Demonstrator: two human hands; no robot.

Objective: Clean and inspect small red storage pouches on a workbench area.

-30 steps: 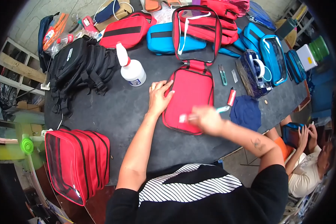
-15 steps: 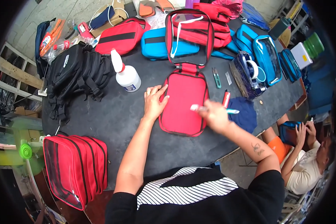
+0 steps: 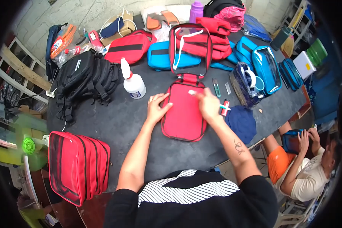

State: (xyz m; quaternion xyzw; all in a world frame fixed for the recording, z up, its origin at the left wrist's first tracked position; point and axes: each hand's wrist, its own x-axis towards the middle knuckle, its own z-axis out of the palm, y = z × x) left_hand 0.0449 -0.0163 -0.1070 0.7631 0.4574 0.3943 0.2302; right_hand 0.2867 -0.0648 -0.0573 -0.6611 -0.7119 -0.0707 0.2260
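A red zippered pouch (image 3: 184,119) lies on the dark table in front of me, its clear-windowed lid (image 3: 190,49) flipped open on the far side. My left hand (image 3: 158,108) rests with fingers spread on the pouch's left edge. Over the pouch's upper right, my right hand (image 3: 209,105) is closed around what looks like a toothbrush (image 3: 192,92); its white head points left and its teal end sticks out right. Motion blurs that hand somewhat. Beside it are a red lighter (image 3: 225,108), green-handled thread snips (image 3: 216,88) and a dark blue cloth (image 3: 241,123).
A white spray bottle (image 3: 134,86) and a black backpack (image 3: 83,78) stand to the left. A red multi-zip bag (image 3: 79,167) sits at the near left. Red and blue pouches (image 3: 174,55) line the far side. At right, a seated person (image 3: 307,171) handles a blue pouch.
My right hand has moved up and slightly left over the pouch, still holding the toothbrush. My left hand stays on the pouch's edge. The whole view has shifted slightly, showing more at the far side.
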